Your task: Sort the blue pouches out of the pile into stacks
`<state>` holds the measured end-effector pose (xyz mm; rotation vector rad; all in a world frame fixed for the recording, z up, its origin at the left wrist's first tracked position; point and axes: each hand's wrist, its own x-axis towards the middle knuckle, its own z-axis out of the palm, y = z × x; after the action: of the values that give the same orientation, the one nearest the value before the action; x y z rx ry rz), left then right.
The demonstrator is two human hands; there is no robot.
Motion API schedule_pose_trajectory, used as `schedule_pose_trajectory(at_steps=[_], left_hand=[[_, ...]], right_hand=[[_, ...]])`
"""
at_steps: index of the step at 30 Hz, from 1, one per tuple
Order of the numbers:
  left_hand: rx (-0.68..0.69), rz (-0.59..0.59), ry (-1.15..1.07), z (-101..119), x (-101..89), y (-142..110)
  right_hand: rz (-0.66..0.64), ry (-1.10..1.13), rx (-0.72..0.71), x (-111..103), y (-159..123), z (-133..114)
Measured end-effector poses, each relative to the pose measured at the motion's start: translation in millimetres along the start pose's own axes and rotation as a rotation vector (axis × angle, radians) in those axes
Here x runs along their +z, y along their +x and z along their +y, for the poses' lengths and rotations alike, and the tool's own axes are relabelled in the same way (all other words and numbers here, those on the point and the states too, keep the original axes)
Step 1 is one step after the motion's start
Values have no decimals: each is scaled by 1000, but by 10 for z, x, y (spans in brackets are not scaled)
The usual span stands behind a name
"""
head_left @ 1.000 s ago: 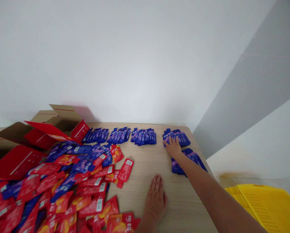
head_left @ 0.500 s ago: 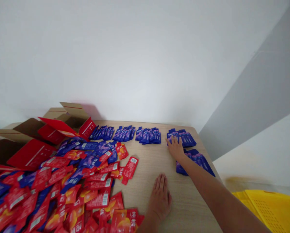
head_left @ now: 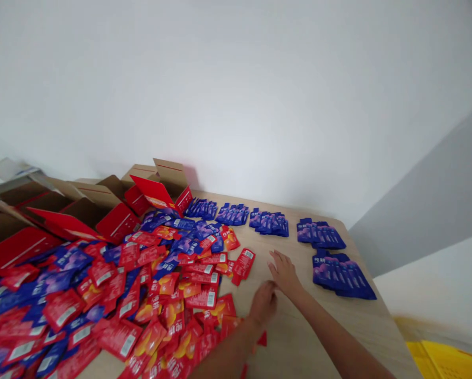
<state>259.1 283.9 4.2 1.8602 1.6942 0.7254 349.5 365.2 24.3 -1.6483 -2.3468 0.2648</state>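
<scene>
My left hand [head_left: 263, 304] is over the middle of the table, curled and a little blurred; what its fingers hold, if anything, is hidden. A red corner of a pouch [head_left: 262, 339] shows beside its wrist. Just beyond it, my right hand [head_left: 285, 272] hovers with its fingers stretched out and nothing in them. Right of that hand lie two fanned groups of blue-purple pouches, a far one [head_left: 321, 233] and a near one [head_left: 342, 275]. To the left spreads a large mixed heap of red pouches [head_left: 202, 297] and blue pouches [head_left: 68, 258].
Three more fanned groups of blue pouches, including one [head_left: 269, 222], lie along the table's [head_left: 299, 331] back edge by the wall. Several opened red cardboard boxes [head_left: 119, 223] stand behind the heap at left. A yellow basket [head_left: 449, 360] is below the table's right edge.
My right hand has left the far right group of blue pouches and come back toward my left hand. My left hand has gone from flat to curled. The view has turned left.
</scene>
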Motion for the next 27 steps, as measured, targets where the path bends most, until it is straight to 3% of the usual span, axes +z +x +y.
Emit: schedule_pose_trajectory(at_steps=[2, 3, 5, 6, 8, 10, 13, 16, 21, 27], left_hand=[[-12, 136, 10, -301, -536, -49], [-11, 262, 58, -484, -833, -49], [-70, 361, 106, -880, -1423, 30], [-113, 364, 148, -1080, -1692, 111], [-290, 243, 343, -1456, -2126, 336], [-356, 174, 398, -1774, -2397, 597], [-377, 50, 423, -2116, -2528, 920], [-383, -101, 451, -2317, -2463, 1040], [-334, -205, 572, -2465, -2339, 925], [-266, -286, 618, -2456, -2398, 711]], right_hand=[[-68, -1, -18, -22, 94, -248], [-108, 5, -32, -15, 168, -411], [-176, 20, -55, 46, 359, -785], [-199, 25, -60, 99, 470, -979], [-227, 29, -46, 237, 705, -1338], [-255, 25, 1, 395, 918, -1621], [-301, 16, 106, 623, 1108, -1880], [-335, -26, 168, 809, 1110, -1999], [-315, -90, 167, 935, 960, -2090], [-404, -98, 200, 859, 729, -2226]])
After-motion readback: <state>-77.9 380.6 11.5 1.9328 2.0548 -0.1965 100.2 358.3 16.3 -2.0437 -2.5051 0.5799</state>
